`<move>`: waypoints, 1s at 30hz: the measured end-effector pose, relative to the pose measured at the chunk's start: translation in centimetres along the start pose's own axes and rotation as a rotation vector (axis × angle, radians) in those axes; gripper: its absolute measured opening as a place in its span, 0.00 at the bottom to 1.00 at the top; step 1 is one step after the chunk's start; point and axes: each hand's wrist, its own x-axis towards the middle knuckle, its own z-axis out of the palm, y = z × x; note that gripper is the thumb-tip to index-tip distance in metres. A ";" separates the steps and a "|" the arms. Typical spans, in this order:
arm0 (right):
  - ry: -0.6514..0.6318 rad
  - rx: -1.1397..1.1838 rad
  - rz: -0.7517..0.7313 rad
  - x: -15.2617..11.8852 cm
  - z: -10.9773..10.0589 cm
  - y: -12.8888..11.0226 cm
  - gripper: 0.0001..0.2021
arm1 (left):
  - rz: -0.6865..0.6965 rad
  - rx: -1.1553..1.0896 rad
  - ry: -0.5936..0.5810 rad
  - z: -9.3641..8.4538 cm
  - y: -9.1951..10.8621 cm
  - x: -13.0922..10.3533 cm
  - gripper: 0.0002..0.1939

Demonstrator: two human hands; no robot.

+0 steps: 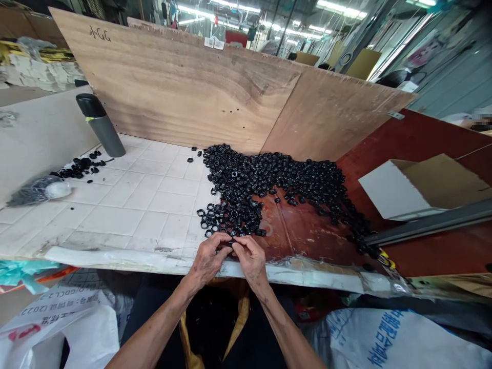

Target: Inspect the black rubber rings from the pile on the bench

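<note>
My left hand [210, 256] and my right hand [250, 257] meet above the table's front edge. Fingers of both are pinched on one small black part [230, 243], mostly hidden between the fingertips. Just beyond them lies a small heap of black ring-shaped parts [234, 215], which joins a long pile of similar black parts [277, 171] running along the wooden board to the right.
A grey bottle [105, 130] with a black cap stands at the back left, near scattered black pieces [80, 166] and a plastic bag [34, 190]. An open cardboard box [403, 189] sits at the right. Below the edge, an open yellow sack [242, 312] lies between the legs.
</note>
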 end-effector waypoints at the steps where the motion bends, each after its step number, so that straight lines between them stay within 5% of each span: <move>1: -0.001 0.009 -0.028 0.0 -0.1 0.1 0.08 | 0.000 0.001 0.001 0.0 -0.1 0.0 0.11; 10: -0.005 -0.082 0.012 -0.3 -0.1 0.0 0.09 | 0.017 0.013 -0.005 -0.1 0.3 0.0 0.10; 17: 0.044 -0.289 0.060 0.5 0.5 -0.5 0.26 | 0.052 0.054 -0.041 -0.2 0.7 0.1 0.10; 21: 0.122 -0.162 0.145 0.5 0.6 -0.2 0.18 | 0.040 0.039 -0.069 -0.2 0.8 0.2 0.09; 25: -0.012 -0.035 0.089 -0.2 0.1 0.0 0.13 | 0.029 0.008 -0.038 -0.1 0.6 0.1 0.09; 30: 0.011 -0.158 0.020 -0.5 0.0 0.3 0.13 | 0.014 -0.013 -0.026 -0.2 0.1 -0.2 0.09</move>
